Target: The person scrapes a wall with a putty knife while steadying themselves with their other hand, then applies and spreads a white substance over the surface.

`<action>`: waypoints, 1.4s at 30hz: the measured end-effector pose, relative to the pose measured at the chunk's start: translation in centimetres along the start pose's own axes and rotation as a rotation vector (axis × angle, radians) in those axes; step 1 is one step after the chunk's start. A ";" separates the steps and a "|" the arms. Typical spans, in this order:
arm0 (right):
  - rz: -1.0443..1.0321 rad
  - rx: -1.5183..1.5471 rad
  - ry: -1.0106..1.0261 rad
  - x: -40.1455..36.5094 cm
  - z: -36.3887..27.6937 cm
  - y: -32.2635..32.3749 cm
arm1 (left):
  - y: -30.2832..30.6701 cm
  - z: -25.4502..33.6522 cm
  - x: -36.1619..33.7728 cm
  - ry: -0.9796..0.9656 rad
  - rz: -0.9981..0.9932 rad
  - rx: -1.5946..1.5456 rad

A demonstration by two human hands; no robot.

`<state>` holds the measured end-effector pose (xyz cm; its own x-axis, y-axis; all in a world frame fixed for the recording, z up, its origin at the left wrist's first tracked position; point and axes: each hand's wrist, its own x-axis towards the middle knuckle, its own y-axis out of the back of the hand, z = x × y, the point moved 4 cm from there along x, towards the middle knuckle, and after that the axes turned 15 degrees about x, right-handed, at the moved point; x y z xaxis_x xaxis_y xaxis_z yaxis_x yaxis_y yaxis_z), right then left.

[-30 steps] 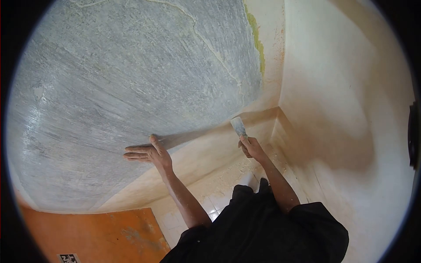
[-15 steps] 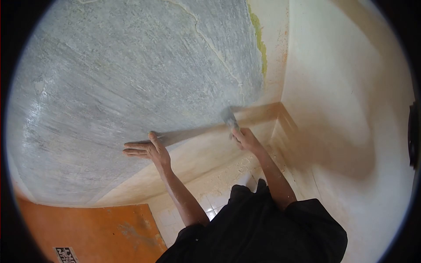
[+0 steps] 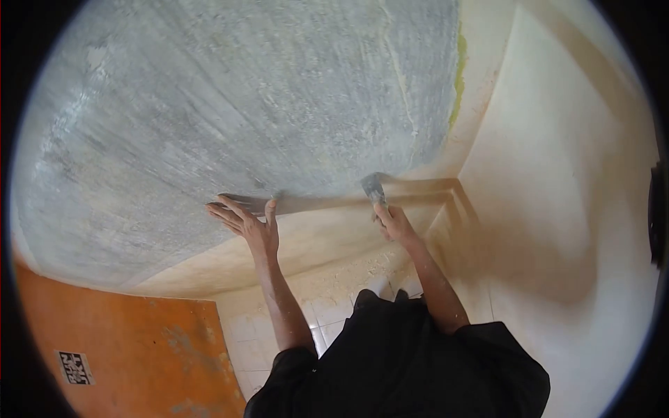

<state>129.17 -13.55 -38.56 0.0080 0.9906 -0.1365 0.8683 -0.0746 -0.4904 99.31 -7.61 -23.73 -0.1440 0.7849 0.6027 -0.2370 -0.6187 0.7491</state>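
My right hand (image 3: 396,224) is wrapped round the handle of a scraper (image 3: 373,187). The scraper's broad grey blade points up, right at the lower edge of the bare grey patch on the wall (image 3: 279,104). To the left, my left hand (image 3: 247,221) lies against the wall near that same edge, fingers spread and thumb raised, with nothing in it. Below the edge, a cream painted band (image 3: 320,237) runs along the wall. A pale crack line (image 3: 401,76) crosses the grey surface above the scraper.
On the right a cream side wall (image 3: 543,195) meets the scraped wall at a corner. Flakes and dust lie on the white floor tiles (image 3: 334,310). An orange panel (image 3: 132,341) with a black-and-white sticker (image 3: 74,367) stands at lower left. Yellow-green paint (image 3: 460,80) edges the grey patch.
The view has shifted, so the grey patch sits further right and the orange panel higher. My left hand's fingers now tilt upward more. The scraper remains in my right hand, its blade less blurred.
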 end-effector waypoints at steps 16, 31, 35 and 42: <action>-0.010 0.038 0.075 -0.3 0.1 -5.6 | 1.4 -2.5 -0.8 -0.138 0.059 -0.158; 0.175 -0.056 0.088 0.1 1.7 -11.3 | 1.9 -10.6 -0.2 0.038 0.026 -0.270; 0.079 0.012 0.065 1.4 5.9 -11.0 | 2.3 -11.4 -0.5 0.026 0.007 -0.252; 0.009 -0.022 0.077 0.3 3.9 -13.3 | 2.2 -12.0 -0.9 0.001 -0.001 -0.217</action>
<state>115.69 -12.71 -35.39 0.0532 0.9959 -0.0732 0.8786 -0.0815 -0.4705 87.42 -9.25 -25.90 -0.1442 0.7858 0.6014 -0.4384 -0.5956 0.6731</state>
